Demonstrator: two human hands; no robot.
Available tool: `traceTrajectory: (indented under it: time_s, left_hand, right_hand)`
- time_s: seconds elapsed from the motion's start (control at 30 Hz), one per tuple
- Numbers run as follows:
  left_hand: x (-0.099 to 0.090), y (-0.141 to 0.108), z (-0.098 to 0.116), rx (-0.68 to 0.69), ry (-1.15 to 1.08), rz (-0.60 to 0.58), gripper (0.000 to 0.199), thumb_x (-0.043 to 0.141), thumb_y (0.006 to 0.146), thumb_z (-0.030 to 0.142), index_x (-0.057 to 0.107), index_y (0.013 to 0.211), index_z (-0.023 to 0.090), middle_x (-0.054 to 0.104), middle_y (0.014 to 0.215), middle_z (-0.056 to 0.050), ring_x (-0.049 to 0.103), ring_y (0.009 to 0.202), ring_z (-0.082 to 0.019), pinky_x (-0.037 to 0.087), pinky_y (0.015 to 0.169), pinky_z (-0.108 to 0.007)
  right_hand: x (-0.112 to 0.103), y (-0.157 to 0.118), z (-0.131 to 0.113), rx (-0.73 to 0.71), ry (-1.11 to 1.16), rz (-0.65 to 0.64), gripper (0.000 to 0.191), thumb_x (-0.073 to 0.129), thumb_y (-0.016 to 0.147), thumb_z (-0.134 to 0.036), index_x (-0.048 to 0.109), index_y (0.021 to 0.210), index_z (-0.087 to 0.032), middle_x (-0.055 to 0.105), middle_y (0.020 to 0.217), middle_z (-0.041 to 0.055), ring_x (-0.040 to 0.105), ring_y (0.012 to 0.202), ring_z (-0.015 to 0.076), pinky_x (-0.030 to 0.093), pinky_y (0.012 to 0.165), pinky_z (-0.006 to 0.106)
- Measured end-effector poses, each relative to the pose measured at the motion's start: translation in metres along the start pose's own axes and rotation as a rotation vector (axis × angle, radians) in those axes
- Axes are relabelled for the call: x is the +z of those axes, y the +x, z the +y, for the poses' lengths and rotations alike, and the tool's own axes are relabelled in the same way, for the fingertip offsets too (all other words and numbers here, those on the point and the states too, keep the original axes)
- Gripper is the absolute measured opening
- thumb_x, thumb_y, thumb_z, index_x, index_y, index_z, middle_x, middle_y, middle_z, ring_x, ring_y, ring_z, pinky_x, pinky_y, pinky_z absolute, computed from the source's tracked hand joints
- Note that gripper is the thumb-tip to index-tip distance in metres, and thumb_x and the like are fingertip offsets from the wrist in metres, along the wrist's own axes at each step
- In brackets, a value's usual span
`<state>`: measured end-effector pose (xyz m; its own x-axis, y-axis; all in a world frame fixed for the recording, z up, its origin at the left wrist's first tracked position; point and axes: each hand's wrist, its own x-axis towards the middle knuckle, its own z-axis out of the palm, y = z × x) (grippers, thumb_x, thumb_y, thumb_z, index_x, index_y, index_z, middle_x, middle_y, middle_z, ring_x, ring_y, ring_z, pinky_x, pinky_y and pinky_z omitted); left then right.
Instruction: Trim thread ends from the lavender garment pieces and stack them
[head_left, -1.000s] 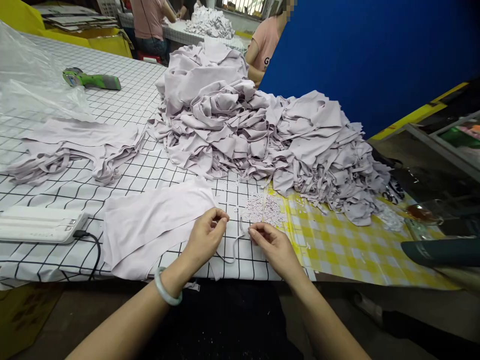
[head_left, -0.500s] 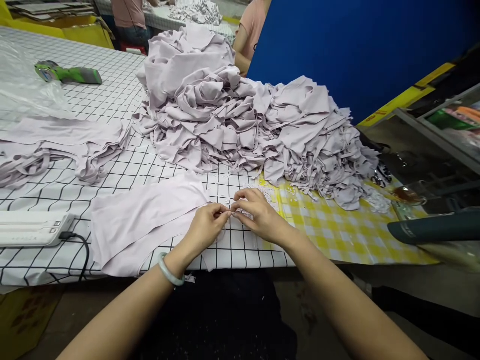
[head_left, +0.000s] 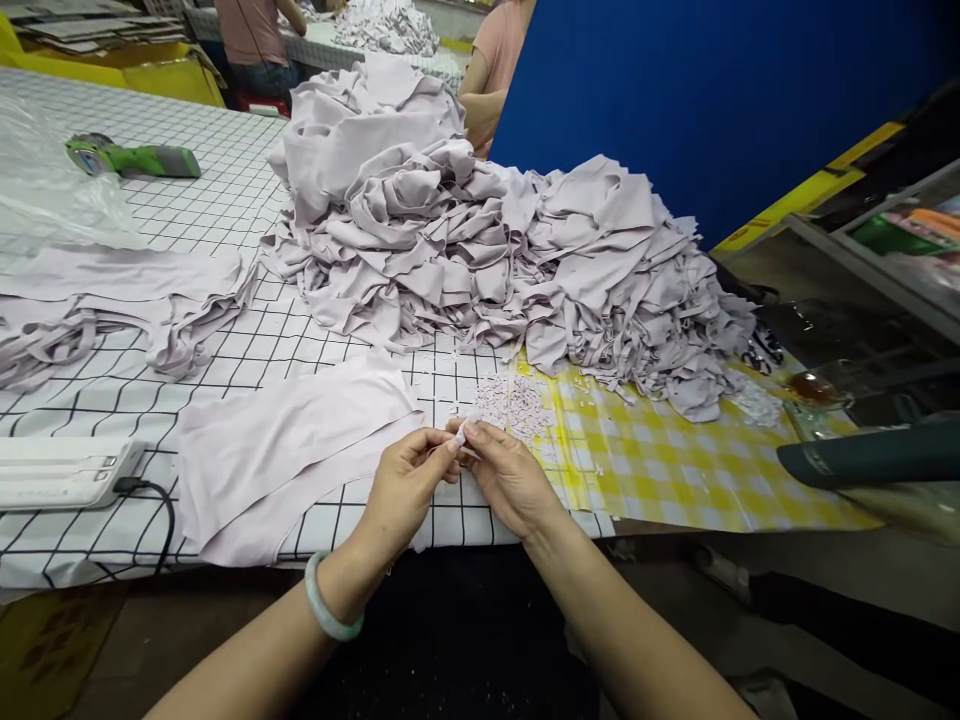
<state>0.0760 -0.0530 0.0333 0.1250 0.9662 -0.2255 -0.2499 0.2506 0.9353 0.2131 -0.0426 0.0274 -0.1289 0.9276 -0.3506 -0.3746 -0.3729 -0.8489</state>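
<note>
My left hand [head_left: 409,480] and my right hand [head_left: 510,478] meet over the table's front part, each pinching a small edge of pale lilac fabric [head_left: 460,437] between thumb and forefinger. That edge seems to belong to the lilac garment piece [head_left: 285,450] lying flat just left of my hands, though the fingers partly hide the link. Beyond my right hand, tiny fabric snippets [head_left: 517,405] are scattered on the cloth. A large heap of crumpled lilac fabric [head_left: 450,230] rises behind both hands.
Stacked lilac pieces [head_left: 127,275] lie at left, below a green and grey rotary cutter [head_left: 135,158]. A white power bank [head_left: 67,470] with a black cable is at front left. At right are a yellow checked cloth [head_left: 675,460] and a dark green roll [head_left: 862,463]. People sit behind.
Both hands have moved slightly down and closer to me, still pinching fabric. My right hand's raised fingers have curled in, and the pile of snippets is more visible.
</note>
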Motion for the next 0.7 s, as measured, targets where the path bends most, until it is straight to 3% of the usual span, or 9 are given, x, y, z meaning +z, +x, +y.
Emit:
traceTrajectory:
  time_s: [0.2,0.3,0.4,0.47,0.57,0.63,0.7]
  left_hand:
    - [0.004,0.000,-0.015,-0.060,-0.034,-0.006,0.026,0.073,0.077,0.044,0.067,0.080,0.018,0.065,0.074,-0.002,0.061,0.067,-0.014,0.054,0.069,-0.030]
    - [0.008,-0.005,-0.017,-0.055,0.010,-0.060,0.026,0.070,0.080,0.044,0.065,0.079,0.018,0.064,0.074,-0.002,0.061,0.068,-0.015,0.053,0.069,-0.031]
    - [0.001,-0.014,-0.012,0.068,0.152,-0.033,0.021,0.061,0.088,0.040,0.063,0.084,0.019,0.064,0.080,-0.003,0.060,0.074,-0.016,0.051,0.071,-0.031]
    - [-0.013,-0.018,-0.005,0.205,0.307,0.040,0.015,0.056,0.092,0.033,0.061,0.089,0.020,0.062,0.085,-0.003,0.059,0.078,-0.017,0.050,0.073,-0.031]
    - [-0.046,-0.012,0.000,0.466,0.659,0.130,0.008,0.053,0.092,0.021,0.060,0.094,0.020,0.060,0.089,-0.004,0.058,0.084,-0.019,0.050,0.076,-0.034]
    - [-0.070,0.000,-0.002,0.602,0.927,0.160,0.014,0.055,0.087,0.015,0.061,0.099,0.018,0.060,0.098,-0.008,0.058,0.092,-0.023,0.051,0.081,-0.039]
    - [-0.090,0.015,-0.007,0.640,1.133,0.152,0.023,0.061,0.081,0.011,0.061,0.103,0.015,0.060,0.106,-0.013,0.057,0.097,-0.027,0.052,0.083,-0.043]
  right_hand:
    - [0.000,0.003,-0.010,-0.020,0.059,0.091,0.026,0.084,0.068,-0.041,0.075,0.083,-0.021,0.070,0.087,0.0037,0.062,0.085,0.0173,0.050,0.082,0.032]
    - [0.001,-0.001,-0.014,-0.024,0.054,0.077,0.030,0.081,0.071,-0.044,0.073,0.087,-0.020,0.066,0.077,0.0017,0.061,0.075,0.0152,0.051,0.071,0.029]
    - [0.001,-0.013,-0.017,-0.026,-0.073,0.016,0.030,0.074,0.079,-0.049,0.069,0.085,-0.020,0.052,0.060,-0.0041,0.053,0.059,0.0111,0.047,0.061,0.026]
    - [0.001,-0.025,-0.016,0.040,-0.211,-0.045,0.032,0.069,0.083,-0.052,0.066,0.084,-0.020,0.042,0.054,-0.0071,0.043,0.049,0.0086,0.040,0.052,0.024]
    - [0.006,-0.035,-0.013,0.224,-0.332,-0.143,0.037,0.063,0.085,-0.056,0.064,0.084,-0.019,0.035,0.055,-0.0086,0.025,0.044,0.0054,0.021,0.041,0.020]
    - [0.014,-0.030,-0.009,0.292,-0.348,-0.159,0.036,0.063,0.084,-0.054,0.063,0.084,-0.018,0.036,0.058,-0.0087,0.020,0.044,0.0041,0.015,0.041,0.020]
    - [0.026,-0.015,-0.005,0.299,-0.360,-0.152,0.032,0.063,0.083,-0.051,0.062,0.085,-0.018,0.038,0.059,-0.0087,0.020,0.043,0.0034,0.014,0.040,0.019]
